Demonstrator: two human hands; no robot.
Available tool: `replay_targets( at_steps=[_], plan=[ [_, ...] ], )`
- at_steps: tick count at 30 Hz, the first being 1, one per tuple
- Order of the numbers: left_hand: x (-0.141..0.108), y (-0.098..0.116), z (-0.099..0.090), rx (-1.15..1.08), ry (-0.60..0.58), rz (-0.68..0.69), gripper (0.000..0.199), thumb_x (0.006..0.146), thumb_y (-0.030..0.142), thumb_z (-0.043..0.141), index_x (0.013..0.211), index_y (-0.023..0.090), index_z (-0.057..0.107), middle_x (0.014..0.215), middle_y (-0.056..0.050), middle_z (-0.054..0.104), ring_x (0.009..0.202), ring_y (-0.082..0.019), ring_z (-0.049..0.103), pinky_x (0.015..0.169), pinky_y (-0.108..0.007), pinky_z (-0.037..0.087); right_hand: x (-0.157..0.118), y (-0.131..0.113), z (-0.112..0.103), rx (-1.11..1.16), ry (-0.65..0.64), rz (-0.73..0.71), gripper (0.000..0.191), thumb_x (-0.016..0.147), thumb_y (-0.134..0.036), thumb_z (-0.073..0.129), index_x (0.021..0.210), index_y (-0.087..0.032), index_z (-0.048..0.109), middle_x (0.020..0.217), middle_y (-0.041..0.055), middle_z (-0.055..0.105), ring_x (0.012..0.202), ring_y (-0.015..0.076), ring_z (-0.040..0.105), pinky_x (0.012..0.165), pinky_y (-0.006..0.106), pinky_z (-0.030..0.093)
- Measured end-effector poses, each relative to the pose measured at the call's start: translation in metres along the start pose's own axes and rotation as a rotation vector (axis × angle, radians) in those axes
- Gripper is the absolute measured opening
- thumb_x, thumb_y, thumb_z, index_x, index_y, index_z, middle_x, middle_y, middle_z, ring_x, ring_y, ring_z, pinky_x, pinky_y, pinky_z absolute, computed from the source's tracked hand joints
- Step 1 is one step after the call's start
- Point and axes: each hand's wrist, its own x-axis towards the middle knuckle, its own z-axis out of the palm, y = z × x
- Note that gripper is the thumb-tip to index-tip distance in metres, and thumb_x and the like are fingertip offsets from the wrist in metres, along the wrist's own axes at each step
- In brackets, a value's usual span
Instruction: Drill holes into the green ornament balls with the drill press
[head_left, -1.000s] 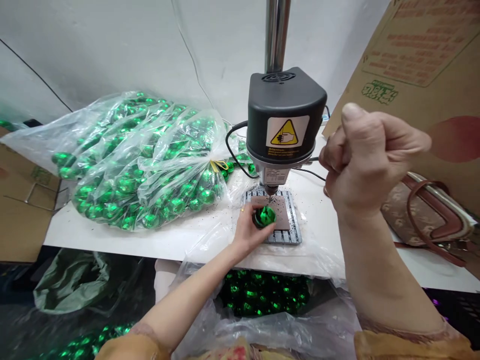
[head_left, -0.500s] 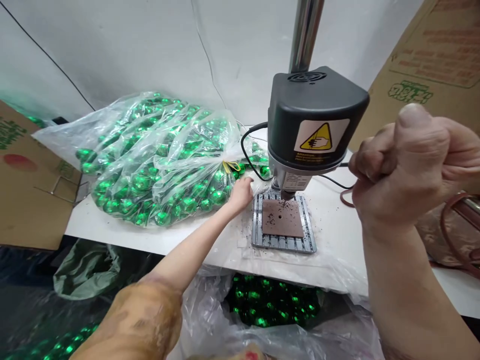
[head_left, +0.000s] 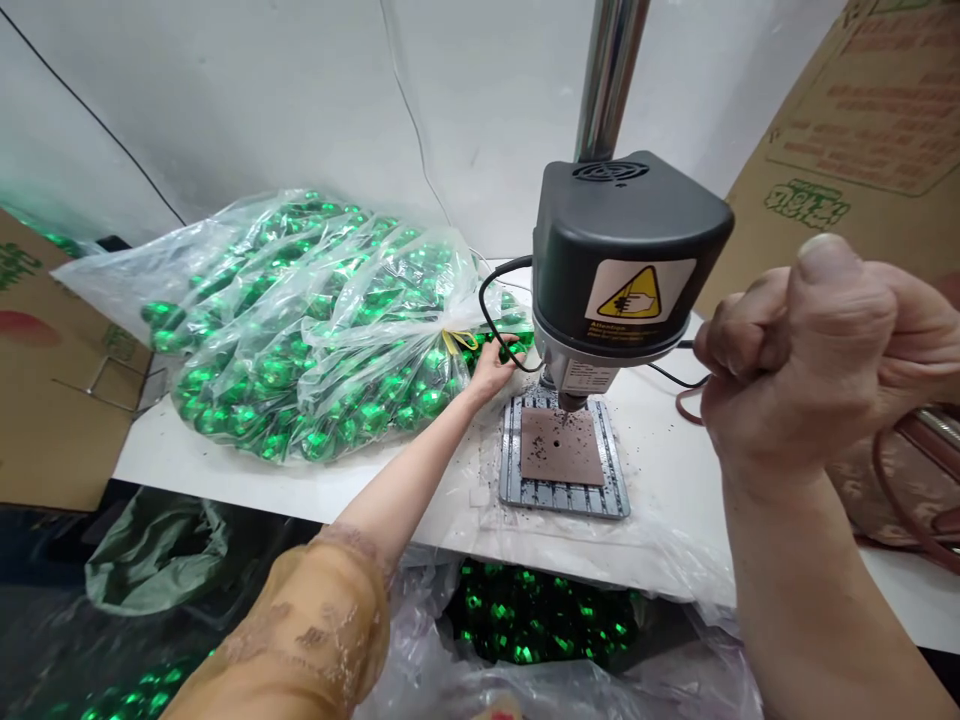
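My left hand reaches to a green faceted ball beside the tied bag mouth, its fingers at the ball. My right hand is closed in a fist at the right of the black drill press; what it grips, if anything, is hidden. Under the drill chuck, a brown square plate with a small hole lies on the slotted metal base, with dark shavings scattered over it. A clear bag full of green balls, tied with a yellow tie, lies on the left.
Cardboard boxes stand at the far left and right. Below the white table's front edge, an open plastic bag holds more green balls. A patterned bag lies at the right, and a black cable loops beside the drill.
My left hand has moved slightly forward and right, onto the green ball, with its fingers extended. My right hand remains a fist. The view has shifted a little.
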Motion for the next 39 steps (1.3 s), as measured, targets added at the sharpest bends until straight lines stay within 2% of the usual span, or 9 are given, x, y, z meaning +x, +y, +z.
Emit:
replay_targets(
  at_steps=[3, 6, 9, 13, 17, 23, 32, 39],
  plan=[
    [-0.029, 0.013, -0.024, -0.159, -0.002, -0.157, 0.040, 0.074, 0.036, 0.075, 0.109, 0.019, 0.065, 0.088, -0.003, 0.068, 0.078, -0.014, 0.063, 0.067, -0.025, 0.053, 0.000, 0.000, 0.000, 0.014, 0.010, 0.001, 0.045, 0.088, -0.017, 0.052, 0.048, -0.016, 0.032, 0.042, -0.0050, 0.034, 0.040, 0.0015, 0.035, 0.045, 0.026, 0.019],
    [-0.063, 0.026, -0.039, -0.333, 0.023, -0.223, 0.047, 0.076, 0.051, 0.072, 0.109, 0.019, 0.066, 0.092, -0.004, 0.069, 0.078, -0.014, 0.064, 0.065, -0.024, 0.053, 0.000, 0.000, 0.000, 0.014, 0.018, -0.007, 0.046, 0.088, -0.018, 0.052, 0.047, -0.015, 0.033, 0.041, -0.0051, 0.034, 0.040, 0.0015, 0.035, 0.045, 0.026, 0.019],
    [-0.096, 0.035, -0.034, -0.376, -0.001, -0.214, 0.048, 0.074, 0.056, 0.074, 0.103, 0.018, 0.070, 0.098, -0.006, 0.071, 0.084, -0.015, 0.066, 0.073, -0.027, 0.056, 0.001, 0.001, -0.001, 0.009, 0.005, -0.004, 0.048, 0.089, -0.019, 0.053, 0.045, -0.015, 0.033, 0.040, -0.0050, 0.034, 0.039, 0.0015, 0.035, 0.044, 0.025, 0.020],
    [-0.122, 0.037, -0.012, -0.328, -0.119, -0.155, 0.059, 0.073, 0.047, 0.080, 0.124, 0.021, 0.065, 0.109, -0.008, 0.072, 0.098, -0.019, 0.067, 0.090, -0.035, 0.055, 0.001, 0.005, -0.002, 0.071, 0.012, -0.021, 0.046, 0.087, -0.019, 0.055, 0.047, -0.017, 0.034, 0.040, -0.0059, 0.034, 0.037, 0.0026, 0.032, 0.041, 0.025, 0.019],
    [-0.126, 0.032, 0.003, -0.289, -0.169, -0.132, 0.062, 0.072, 0.045, 0.081, 0.125, 0.018, 0.062, 0.118, -0.011, 0.070, 0.108, -0.024, 0.066, 0.098, -0.042, 0.053, 0.000, 0.008, -0.002, 0.090, 0.017, -0.025, 0.045, 0.086, -0.020, 0.056, 0.047, -0.018, 0.033, 0.040, -0.0063, 0.033, 0.036, 0.0034, 0.030, 0.041, 0.025, 0.018],
    [-0.123, 0.022, 0.011, -0.230, -0.245, -0.085, 0.066, 0.072, 0.042, 0.081, 0.129, 0.018, 0.058, 0.128, -0.013, 0.066, 0.117, -0.027, 0.064, 0.106, -0.047, 0.049, 0.001, 0.008, -0.003, 0.107, -0.007, -0.032, 0.046, 0.087, -0.018, 0.056, 0.048, -0.017, 0.033, 0.041, -0.0062, 0.033, 0.038, 0.0021, 0.031, 0.043, 0.024, 0.020],
    [-0.131, 0.021, 0.020, -0.251, -0.305, 0.005, 0.061, 0.070, 0.038, 0.084, 0.121, 0.019, 0.058, 0.118, -0.010, 0.068, 0.113, -0.026, 0.065, 0.103, -0.044, 0.050, 0.000, 0.012, -0.004, -0.009, -0.045, -0.080, 0.048, 0.091, -0.030, 0.053, 0.051, -0.020, 0.028, 0.043, -0.0054, 0.028, 0.039, 0.0036, 0.027, 0.042, 0.026, 0.021],
    [-0.142, 0.026, 0.020, -0.193, -0.298, 0.035, 0.058, 0.072, 0.034, 0.082, 0.122, 0.019, 0.056, 0.123, -0.011, 0.064, 0.116, -0.025, 0.061, 0.104, -0.042, 0.048, 0.000, 0.012, -0.004, 0.025, -0.025, -0.069, 0.048, 0.090, -0.028, 0.055, 0.050, -0.019, 0.029, 0.042, -0.0050, 0.027, 0.039, 0.0046, 0.027, 0.042, 0.027, 0.020]
  ],
)
